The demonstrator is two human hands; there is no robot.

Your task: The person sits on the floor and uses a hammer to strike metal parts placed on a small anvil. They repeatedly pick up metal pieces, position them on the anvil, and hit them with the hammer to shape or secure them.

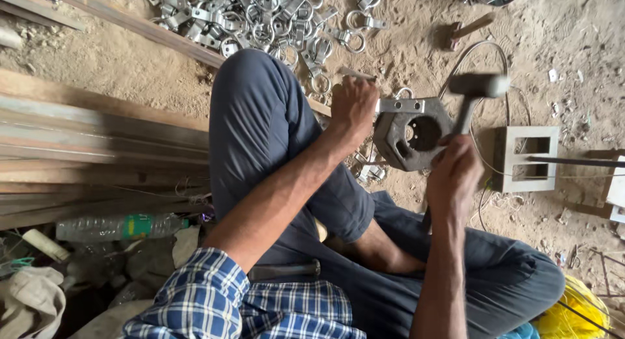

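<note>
I sit on sandy ground with my knees bent. My left hand (pixel 352 108) grips a thin metal rod and steadies a flat silver bracket (pixel 400 105) on top of a dark octagonal iron block (pixel 411 134) with a round hole. My right hand (pixel 454 172) holds the handle of a hammer (pixel 478 86), whose grey head is raised just right of the block. The bracket lies across the block's upper edge.
A heap of silver ring-and-plate fittings (pixel 273 20) lies beyond my knee. Long steel bars (pixel 97 137) are stacked at left, a plastic bottle (pixel 117 226) below them. A square metal frame (pixel 527 158) with a rod sits at right, yellow cord (pixel 576 313) bottom right.
</note>
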